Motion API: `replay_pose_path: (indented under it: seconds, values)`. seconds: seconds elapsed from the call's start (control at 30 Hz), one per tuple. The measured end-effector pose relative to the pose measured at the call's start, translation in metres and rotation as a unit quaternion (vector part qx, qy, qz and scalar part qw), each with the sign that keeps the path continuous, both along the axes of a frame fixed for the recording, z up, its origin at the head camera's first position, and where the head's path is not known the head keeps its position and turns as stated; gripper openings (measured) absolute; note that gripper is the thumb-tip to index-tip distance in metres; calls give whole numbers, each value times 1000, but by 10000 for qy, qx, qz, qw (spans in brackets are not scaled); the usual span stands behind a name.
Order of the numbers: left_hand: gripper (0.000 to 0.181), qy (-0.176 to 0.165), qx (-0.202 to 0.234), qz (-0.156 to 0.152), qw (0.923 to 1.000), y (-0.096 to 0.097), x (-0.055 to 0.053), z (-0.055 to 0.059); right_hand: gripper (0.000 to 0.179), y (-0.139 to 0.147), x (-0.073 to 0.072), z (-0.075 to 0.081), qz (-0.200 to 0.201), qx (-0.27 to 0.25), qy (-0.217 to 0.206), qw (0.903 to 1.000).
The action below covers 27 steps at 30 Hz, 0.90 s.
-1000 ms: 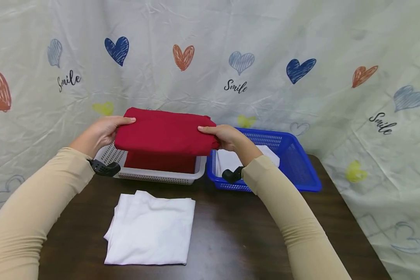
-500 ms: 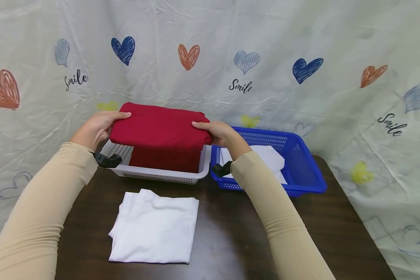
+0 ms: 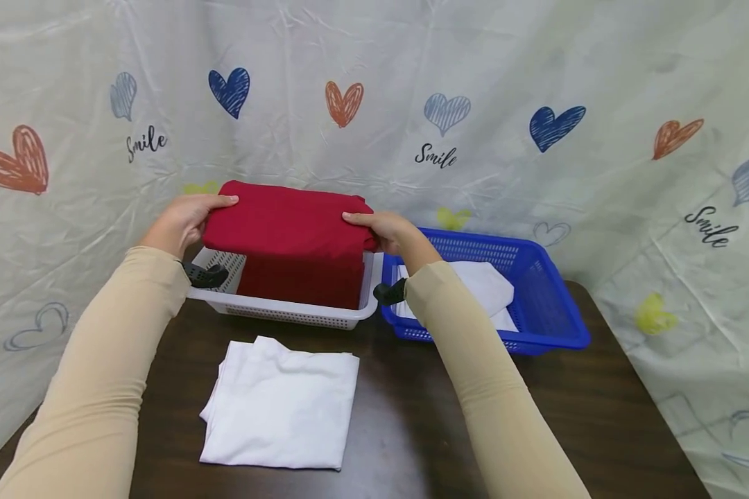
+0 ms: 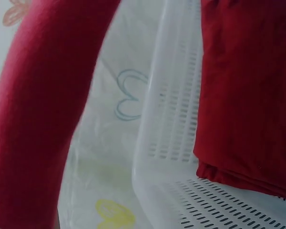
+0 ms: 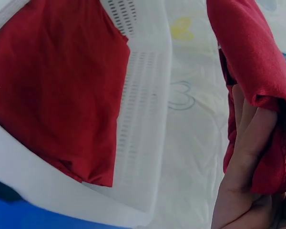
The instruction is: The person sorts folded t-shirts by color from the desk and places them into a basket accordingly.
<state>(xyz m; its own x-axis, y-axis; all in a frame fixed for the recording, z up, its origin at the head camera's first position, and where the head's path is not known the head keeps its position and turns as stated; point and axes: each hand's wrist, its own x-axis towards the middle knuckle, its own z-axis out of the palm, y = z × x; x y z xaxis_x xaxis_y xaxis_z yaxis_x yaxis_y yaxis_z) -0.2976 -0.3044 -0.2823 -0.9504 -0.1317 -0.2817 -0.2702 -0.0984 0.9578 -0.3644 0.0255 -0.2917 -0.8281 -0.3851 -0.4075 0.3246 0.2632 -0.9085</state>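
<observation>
A folded red cloth (image 3: 287, 222) hangs level above the white basket (image 3: 287, 312), held at its two ends. My left hand (image 3: 184, 218) grips the left end, thumb on top and the other fingers underneath. At the right end, my right hand (image 3: 390, 229) pinches it the same way; the right wrist view shows fingers (image 5: 252, 138) tucked under the fold. Inside the basket lies another folded red cloth (image 4: 248, 95), darker in the shade and apart from the held one. The left wrist view shows the held cloth's edge but not the left hand.
Right of the white basket stands a blue basket (image 3: 549, 298) with folded white cloth (image 3: 483, 284) in its left part. A folded white cloth (image 3: 281, 405) lies on the dark wooden table (image 3: 406, 430) in front. A curtain with printed hearts (image 3: 343, 104) hangs close behind the baskets.
Both hands have carried the red cloth slightly up and left relative to the white basket, uncovering more of the cloth inside. The head view has turned a little left.
</observation>
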Motion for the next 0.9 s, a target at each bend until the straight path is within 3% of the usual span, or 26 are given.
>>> replay_pose_path:
  seconds: [0.3,0.53,0.63,0.8,0.9]
  values:
    - [25,17,-161,287,9995,0,-5,-5,53,-4,-5,-9,-133,32,7,9999]
    - [22,-251,130,83,9996,-3,-6,-20,57,-8,-4,-22,-249,161,-26,9996]
    - [23,-284,27,21,9996,-5,-5,-27,59,-10,-5,-30,-248,210,-122,9994]
    - [27,-348,-39,65,9994,-8,-8,-41,62,-15,-5,-42,-333,156,-271,9990]
    - [40,-501,-91,156,9986,-10,-8,-48,63,-18,-4,-48,-408,113,-345,9985]
